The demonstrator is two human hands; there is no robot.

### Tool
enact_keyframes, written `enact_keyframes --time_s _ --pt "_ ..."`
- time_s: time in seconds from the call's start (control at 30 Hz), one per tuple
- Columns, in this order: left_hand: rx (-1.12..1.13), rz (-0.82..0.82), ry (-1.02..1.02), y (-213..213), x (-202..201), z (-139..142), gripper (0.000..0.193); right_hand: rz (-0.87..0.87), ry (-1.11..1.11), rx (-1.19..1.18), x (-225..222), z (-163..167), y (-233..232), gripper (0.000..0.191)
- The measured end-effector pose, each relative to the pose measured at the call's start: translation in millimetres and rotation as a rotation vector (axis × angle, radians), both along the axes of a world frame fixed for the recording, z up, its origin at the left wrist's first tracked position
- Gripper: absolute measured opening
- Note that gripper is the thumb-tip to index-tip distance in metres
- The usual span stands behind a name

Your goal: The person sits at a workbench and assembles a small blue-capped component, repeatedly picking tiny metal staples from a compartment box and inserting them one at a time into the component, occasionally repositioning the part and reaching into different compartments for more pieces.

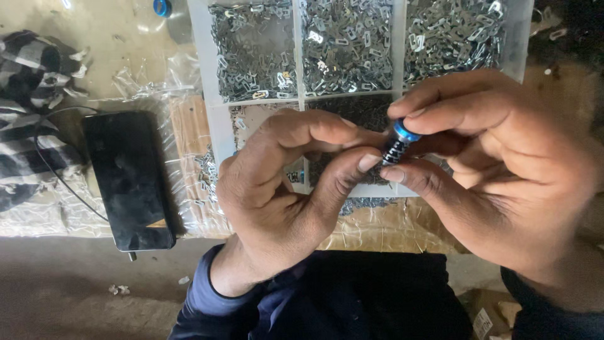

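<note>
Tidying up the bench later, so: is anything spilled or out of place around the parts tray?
Yes. Small metal clips lie loose outside the white compartment tray, along its front edge, and more sit by its left side on the crinkled plastic sheet. Both hands, left and right, pinch a small blue-capped part.

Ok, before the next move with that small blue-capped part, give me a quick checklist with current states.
1. Small blue-capped part pinched between both hands: ok.
2. Left hand thumb and forefinger touching the part's dark lower end: ok.
3. Right hand fingers around the blue cap end: ok.
4. Part seated or aligned properly: cannot tell, the fingers cover most of it.
5. Compartment tray of small metal pieces lies just beyond the hands, upper compartments well filled: ok.
6. Black phone lies flat to the left, apart from both hands: ok.
</note>
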State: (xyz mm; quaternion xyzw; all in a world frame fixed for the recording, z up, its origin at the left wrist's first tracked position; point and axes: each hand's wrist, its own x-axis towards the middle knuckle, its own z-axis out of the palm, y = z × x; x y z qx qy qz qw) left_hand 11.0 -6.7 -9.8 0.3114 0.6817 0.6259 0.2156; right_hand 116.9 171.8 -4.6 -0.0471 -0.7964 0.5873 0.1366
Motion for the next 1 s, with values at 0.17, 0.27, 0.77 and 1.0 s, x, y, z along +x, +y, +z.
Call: enact_keyframes --time_s 0.17,0.27,0.77,1.0 --pt "-0.062 0.020 0.166 0.9 -2.8 -1.7 0.023 -0.021 -0.029 0.040 2.0 0.5 -0.6 0.028" --pt "-0.028 0.009 0.322 0.9 -4.4 -3.6 0.024 -0.017 -0.030 0.057 1.8 -0.1 0.0 0.027" --pt "0.085 -0.014 -0.053 -1.7 2.9 -1.1 0.029 -0.053 0.011 0.088 1.6 -3.7 0.0 0.028" --pt "0.147 0.027 0.092 2.6 5.1 -11.9 0.028 -0.005 0.036 0.138 2.8 -3.8 2.7 0.034"
